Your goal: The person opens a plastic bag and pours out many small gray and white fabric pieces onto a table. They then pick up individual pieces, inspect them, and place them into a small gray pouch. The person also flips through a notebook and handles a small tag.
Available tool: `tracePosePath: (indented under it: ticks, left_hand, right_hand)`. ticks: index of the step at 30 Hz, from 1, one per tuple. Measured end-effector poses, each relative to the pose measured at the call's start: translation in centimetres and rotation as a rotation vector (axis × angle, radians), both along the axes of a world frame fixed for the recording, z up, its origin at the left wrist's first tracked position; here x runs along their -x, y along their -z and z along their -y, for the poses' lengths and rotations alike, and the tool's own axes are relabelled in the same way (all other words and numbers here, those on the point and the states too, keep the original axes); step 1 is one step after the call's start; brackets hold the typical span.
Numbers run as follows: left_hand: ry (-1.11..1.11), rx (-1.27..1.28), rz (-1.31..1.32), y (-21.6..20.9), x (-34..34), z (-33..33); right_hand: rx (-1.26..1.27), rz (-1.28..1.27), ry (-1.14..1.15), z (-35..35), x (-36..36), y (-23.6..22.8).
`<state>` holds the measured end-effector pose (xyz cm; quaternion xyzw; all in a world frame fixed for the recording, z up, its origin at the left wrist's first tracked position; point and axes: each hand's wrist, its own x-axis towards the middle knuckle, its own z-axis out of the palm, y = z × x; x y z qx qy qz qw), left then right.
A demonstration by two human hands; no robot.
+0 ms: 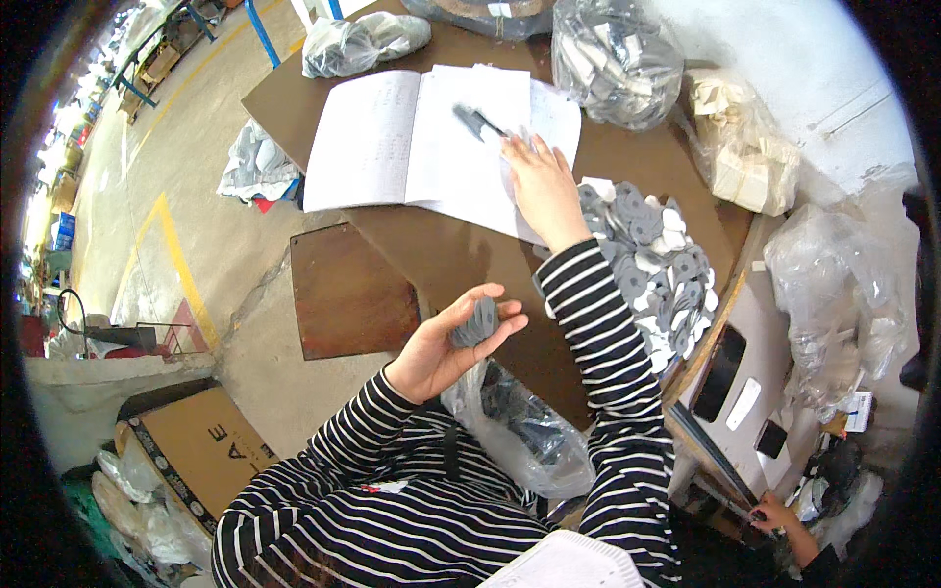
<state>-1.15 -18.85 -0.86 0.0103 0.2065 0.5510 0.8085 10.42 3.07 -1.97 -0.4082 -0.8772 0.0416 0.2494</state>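
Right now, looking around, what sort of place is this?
Probably a workshop or small factory: a heap of grey and white pieces lies on a brown table, a stuffed clear bag sits nearby, and yellow lines mark the floor.

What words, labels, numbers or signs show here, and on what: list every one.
Brown cardboard box: large dark letters, not copied here; smaller edge print unreadable.
Open white paper notebook: handwriting, too small to read.
Small white-and-blue box: any print too small to read.
Nothing else readable.
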Motion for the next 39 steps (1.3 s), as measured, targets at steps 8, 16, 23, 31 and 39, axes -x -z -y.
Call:
tracePosePath:
  ticks: [8,16,23,31,39]
  left_hand:
    - [0.138,-0.025,0.024,0.7,0.6,-0.1]
    - [0.649,-0.01,-0.103,0.1,-4.6,-1.5]
    - [0.662,-0.02,-0.237,-0.3,-7.5,-0.8]
    - [0.502,-0.082,-0.404,-0.3,-8.1,-0.4]
    - [0.499,-0.319,-0.598,2.1,-7.9,-0.1]
  right_hand:
    - [0.461,-0.213,-0.44,11.9,-5.6,-7.1]
    - [0.516,-0.328,-0.189,19.4,-11.9,-2.9]
    - [0.453,-0.229,-0.032,21.8,-14.7,-2.9]
    - [0.528,-0.476,0.033,22.8,-16.2,-2.6]
    - [0.755,-0.963,0.28,26.2,-15.7,-1.4]
